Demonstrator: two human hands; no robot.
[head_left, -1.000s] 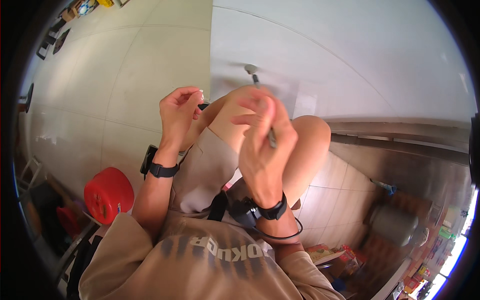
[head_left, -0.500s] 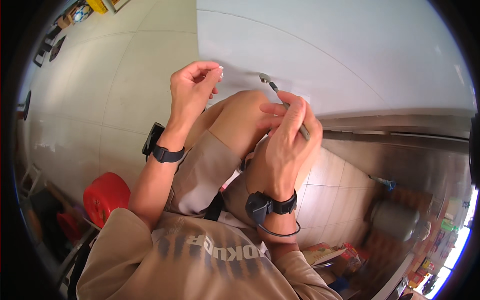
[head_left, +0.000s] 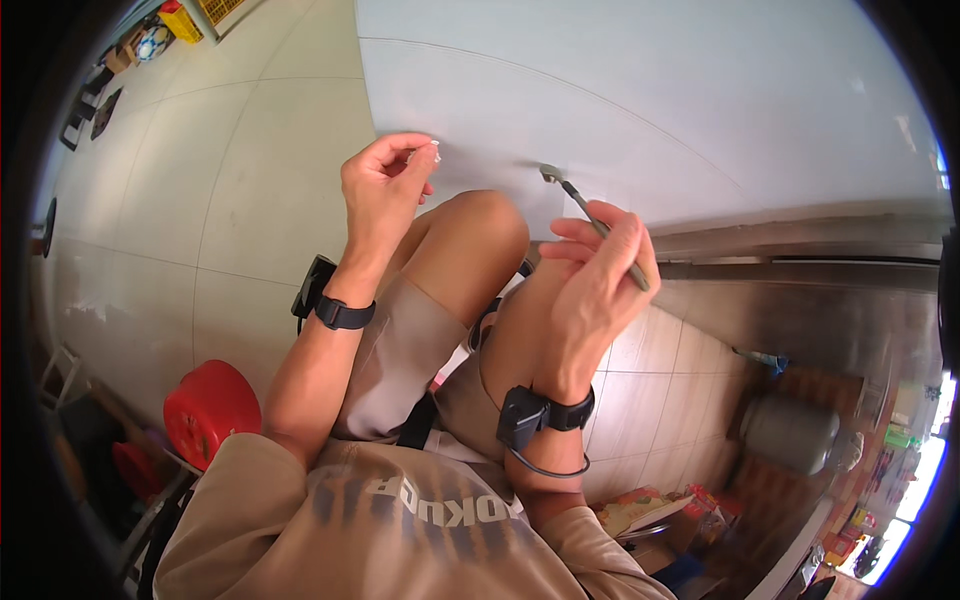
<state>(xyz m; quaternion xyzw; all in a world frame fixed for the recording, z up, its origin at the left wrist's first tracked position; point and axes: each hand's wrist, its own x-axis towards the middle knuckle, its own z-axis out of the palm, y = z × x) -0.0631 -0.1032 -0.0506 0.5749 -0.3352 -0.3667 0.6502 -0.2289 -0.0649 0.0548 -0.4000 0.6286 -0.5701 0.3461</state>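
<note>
In my raised left hand, thumb and forefinger are pinched around a small crumpled white piece. My right hand grips the handle of a slim grey-green tool with a small metal head, some of its fingers lifted away. That head points up and to the left, close in front of a smooth pale panel; whether it touches the panel I cannot tell. Both hands are above my bent knees, each with a black strap at the wrist.
A red plastic basin or stool stands at the left on the tiled floor. Along the right runs a metal frame. A grey cylinder and cartons lie at the lower right, and yellow crates at the far left.
The right hand with the tool has shifted a little right and down in the picture. The left hand keeps its pinch on the white piece and has barely moved.
</note>
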